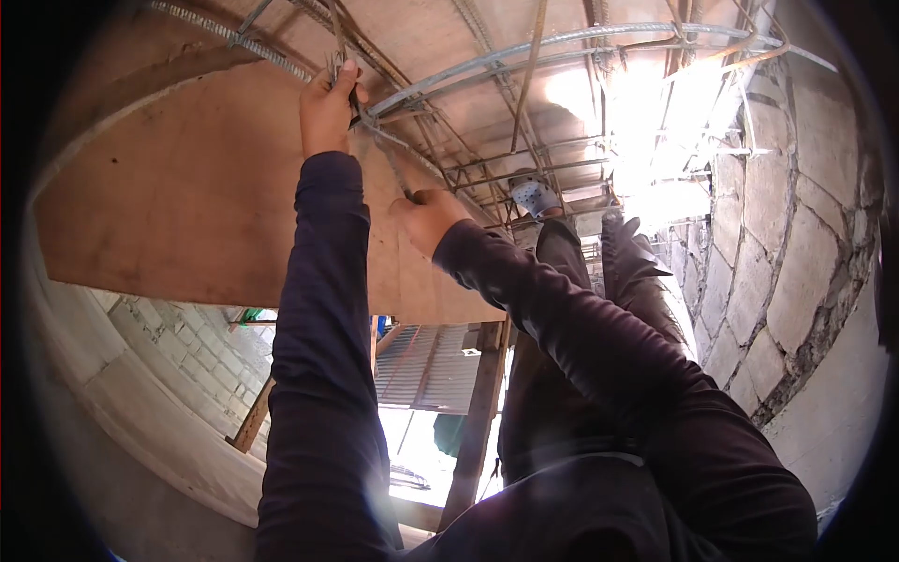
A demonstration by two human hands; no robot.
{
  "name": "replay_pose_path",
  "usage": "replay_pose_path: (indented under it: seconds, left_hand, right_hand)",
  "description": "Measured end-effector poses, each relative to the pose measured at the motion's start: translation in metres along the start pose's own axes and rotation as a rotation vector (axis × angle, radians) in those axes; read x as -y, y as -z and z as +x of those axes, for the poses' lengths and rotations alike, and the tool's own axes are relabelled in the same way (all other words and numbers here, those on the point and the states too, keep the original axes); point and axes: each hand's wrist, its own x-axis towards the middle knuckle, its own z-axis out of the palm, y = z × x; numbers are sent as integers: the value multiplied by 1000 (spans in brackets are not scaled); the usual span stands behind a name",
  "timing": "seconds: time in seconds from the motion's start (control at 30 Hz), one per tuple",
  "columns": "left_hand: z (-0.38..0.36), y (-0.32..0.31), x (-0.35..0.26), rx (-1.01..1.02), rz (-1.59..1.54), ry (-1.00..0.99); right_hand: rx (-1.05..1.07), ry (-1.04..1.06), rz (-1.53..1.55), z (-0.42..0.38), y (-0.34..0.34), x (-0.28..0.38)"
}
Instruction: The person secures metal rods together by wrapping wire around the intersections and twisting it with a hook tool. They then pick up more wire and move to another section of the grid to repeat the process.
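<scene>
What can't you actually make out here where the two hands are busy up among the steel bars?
- Head view: what the left hand grips at the rebar; its fingers cover the spot.
- Head view: whether the right hand holds a tool; only its back shows.
- Head view: bars at the upper right, washed out by glare.
- Head view: the other person ahead, partly blocked by the right sleeve.

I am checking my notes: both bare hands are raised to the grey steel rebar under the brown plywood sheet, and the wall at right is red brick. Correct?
Not quite. The head view shows both hands, left hand and right hand, at the grey steel rebar under the brown plywood sheet, but the right wall is pale grey block.
</scene>
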Motion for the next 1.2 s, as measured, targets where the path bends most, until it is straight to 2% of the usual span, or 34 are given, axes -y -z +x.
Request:
replay_pose_path:
  seconds: [0.03, 0.1, 0.13, 0.2, 0.23, 0.3, 0.33, 0.4, 0.43, 0.5, 0.63, 0.7, 0.73, 0.8, 0.87, 0.93, 1.0, 1.07, 1.13, 1.2]
  left_hand:
    - [0, -1, 2, -7, -2, 5]
    - [3, -5, 4, 3, -17, 4]
    - [4, -5, 6, 3, -15, 8]
    - [6, -6, 7, -45, 35, -55]
    - [7, -8, 7, -41, 36, -60]
    - [2, -13, 6, -128, 338, -141]
    - [-1, -14, 5, -122, 335, -142]
    - [-4, -16, 0, -177, 571, -253]
    - [-5, -17, 0, -174, 571, -252]
    - [-3, -16, 1, -197, 601, -297]
    - [3, -11, 8, -203, 619, -390]
    - [6, -13, 11, -230, 608, -440]
    - [6, -13, 12, -229, 607, -439]
    - [7, -13, 14, -235, 542, -449]
    - [6, -12, 11, -231, 525, -420]
    - [6, -11, 9, -229, 507, -394]
    - [6, -9, 8, -206, 536, -357]
    - [10, -6, 10, -198, 510, -307]
    - [10, -7, 11, -189, 479, -256]
    - [11, -6, 11, -202, 519, -276]
  right_hand:
    - [6, -4, -5, 3, -4, -10]
    - [-60, -10, 215, 9, -8, -24]
    - [-60, -13, 216, 2, -3, -12]
    - [291, -391, 588, -15, 17, 14]
    - [290, -385, 590, -16, 20, 21]
    - [260, -409, 471, -19, 26, 29]
    - [254, -408, 473, -21, 23, 32]
    - [108, -355, 468, -22, 6, 30]
    - [60, -339, 466, -21, -3, 24]
    - [-187, 15, 170, -10, -19, 4]
    - [-208, -43, 250, -18, -12, -1]
    - [-309, 99, -79, -14, -1, -7]
    - [-310, 98, -80, -9, 5, -16]
    - [-483, 231, -452, 4, 22, -32]
    - [-435, 206, -457, -2, 46, -13]
    - [-453, 308, -633, 3, 68, -5]
    - [-388, 366, -629, 4, 91, 11]
    - [-294, 547, -698, 3, 106, 26]
    - [-210, 523, -653, 4, 115, 26]
    - [173, 159, 208, 4, 121, 26]
